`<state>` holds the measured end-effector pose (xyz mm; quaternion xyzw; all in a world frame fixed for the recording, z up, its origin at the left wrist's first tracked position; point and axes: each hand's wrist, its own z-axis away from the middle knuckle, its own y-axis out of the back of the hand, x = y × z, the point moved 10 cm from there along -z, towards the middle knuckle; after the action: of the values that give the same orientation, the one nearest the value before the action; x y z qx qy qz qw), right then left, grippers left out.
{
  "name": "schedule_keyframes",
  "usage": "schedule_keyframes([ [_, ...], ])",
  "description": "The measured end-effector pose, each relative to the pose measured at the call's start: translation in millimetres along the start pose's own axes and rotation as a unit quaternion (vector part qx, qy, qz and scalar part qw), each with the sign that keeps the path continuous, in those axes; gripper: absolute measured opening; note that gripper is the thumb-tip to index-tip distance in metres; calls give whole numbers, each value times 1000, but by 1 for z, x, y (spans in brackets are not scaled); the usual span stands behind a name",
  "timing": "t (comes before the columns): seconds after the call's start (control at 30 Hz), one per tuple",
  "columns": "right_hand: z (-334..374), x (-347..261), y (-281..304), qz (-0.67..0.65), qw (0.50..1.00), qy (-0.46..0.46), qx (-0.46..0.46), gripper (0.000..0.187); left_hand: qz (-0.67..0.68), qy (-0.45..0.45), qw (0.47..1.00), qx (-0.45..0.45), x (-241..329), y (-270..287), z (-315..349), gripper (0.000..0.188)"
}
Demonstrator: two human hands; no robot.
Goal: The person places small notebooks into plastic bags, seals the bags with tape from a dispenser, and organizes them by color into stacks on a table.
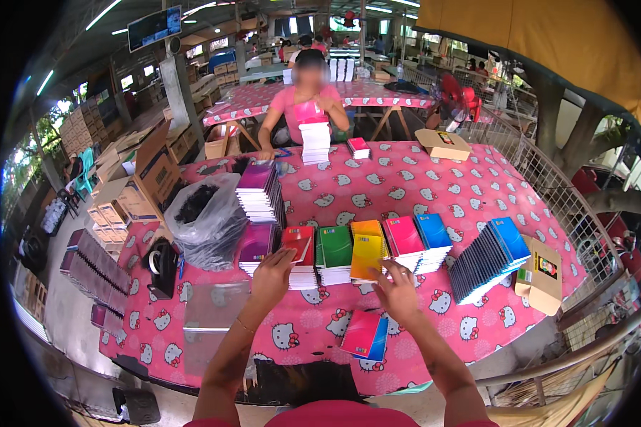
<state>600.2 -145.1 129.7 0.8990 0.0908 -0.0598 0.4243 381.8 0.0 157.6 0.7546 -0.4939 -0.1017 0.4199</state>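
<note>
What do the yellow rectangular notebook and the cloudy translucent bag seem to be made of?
Yellow rectangular notebook: its cover is probably smooth coated card, judging by its flat face; gloss is uncertain. Cloudy translucent bag: likely thin, shiny plastic film, since it wrinkles.

Small lettering on the row of coloured notebooks [367, 245], dark print on a brown carton [152, 182]

A workshop: long tables [491, 192], brown cartons [152, 178] (many stacked), piled notebooks [333, 244].
</note>
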Motion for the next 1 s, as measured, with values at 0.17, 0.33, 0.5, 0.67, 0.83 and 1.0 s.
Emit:
schedule_keyframes([
  [0.17, -14, 48, -50, 44, 996, 12, -78, 45, 31, 36, 997, 64, 20, 12, -28, 30],
  [0.33, 0, 22, 4, -19, 1000, -4, -1, 35, 171, 97, 979, 56, 45, 47, -28, 30],
  [0.5, 149, -61, -19, 2, 989, 56, -138, 36, 84, -105, 990, 28, 118, -5, 66, 43],
  [0.67, 166, 40, -41, -303, 908, -290, 17, 33, 154, -133, 934, -294, 158, -126, 184, 54],
  [0.83, 4, 113, -8, 123, 982, -145, 11, 69, -37, -74, 996, -32, 116, -108, -5, 52],
  [1.0, 32, 83, -17, 127, 991, 3, -42, 39, 23, -121, 992, -4, 62, -77, -23, 38],
])
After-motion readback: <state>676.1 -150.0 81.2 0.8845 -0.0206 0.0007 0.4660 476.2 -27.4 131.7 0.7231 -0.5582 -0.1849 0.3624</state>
